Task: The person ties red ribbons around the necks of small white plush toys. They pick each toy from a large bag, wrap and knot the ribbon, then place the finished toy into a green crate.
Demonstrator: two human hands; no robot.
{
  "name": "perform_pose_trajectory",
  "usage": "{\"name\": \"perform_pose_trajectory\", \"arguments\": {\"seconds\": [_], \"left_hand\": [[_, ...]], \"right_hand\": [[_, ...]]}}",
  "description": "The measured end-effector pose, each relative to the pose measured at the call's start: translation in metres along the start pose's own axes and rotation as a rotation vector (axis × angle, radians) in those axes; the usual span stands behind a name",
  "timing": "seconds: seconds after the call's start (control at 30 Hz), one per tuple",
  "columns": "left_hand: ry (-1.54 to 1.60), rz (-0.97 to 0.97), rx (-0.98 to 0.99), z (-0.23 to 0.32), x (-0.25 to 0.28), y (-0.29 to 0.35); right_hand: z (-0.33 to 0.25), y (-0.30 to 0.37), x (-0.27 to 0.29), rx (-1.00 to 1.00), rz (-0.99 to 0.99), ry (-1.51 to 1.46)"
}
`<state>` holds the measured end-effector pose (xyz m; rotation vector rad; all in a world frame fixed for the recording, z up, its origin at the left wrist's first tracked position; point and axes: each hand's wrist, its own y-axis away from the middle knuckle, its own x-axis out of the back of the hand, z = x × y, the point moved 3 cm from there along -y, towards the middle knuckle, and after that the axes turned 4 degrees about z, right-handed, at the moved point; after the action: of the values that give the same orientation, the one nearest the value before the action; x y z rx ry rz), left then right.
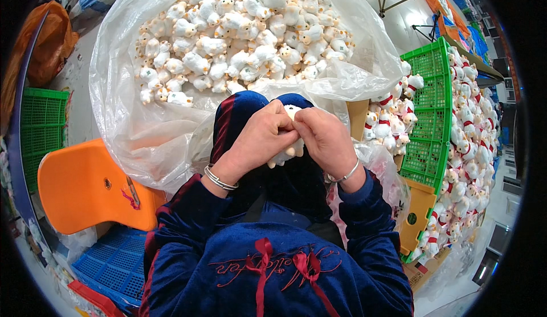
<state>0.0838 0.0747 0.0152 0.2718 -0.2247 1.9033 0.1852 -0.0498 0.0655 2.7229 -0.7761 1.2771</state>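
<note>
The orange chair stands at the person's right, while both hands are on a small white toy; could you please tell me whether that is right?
Not quite: the head view shows the orange chair at the person's left. The left hand and right hand are indeed both on the small white toy.

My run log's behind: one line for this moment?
left hand: gripping white plush toy | right hand: pinching same toy | ahead: clear bag of similar toys | left: orange chair

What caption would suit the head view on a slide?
Left hand and right hand hold a white plush toy; beyond, translucent plastic lies heaped with similar toys.
</note>
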Motion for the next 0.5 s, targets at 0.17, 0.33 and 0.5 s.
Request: {"name": "perform_pose_trajectory", "arguments": {"seconds": [0.17,0.33,0.5], "left_hand": [[0.085,-0.044,0.022,-0.002,0.006,-0.002],[0.073,-0.109,-0.081,-0.001,0.012,-0.006],[0.082,-0.106,-0.074,-0.005,0.013,-0.006]], "right_hand": [[0.02,0.0,-0.007,0.09,0.041,-0.19],[0.032,0.005,-0.005,-0.133,-0.121,-0.392],[0.031,0.001,0.003,-0.006,-0.201,-0.377]]}}
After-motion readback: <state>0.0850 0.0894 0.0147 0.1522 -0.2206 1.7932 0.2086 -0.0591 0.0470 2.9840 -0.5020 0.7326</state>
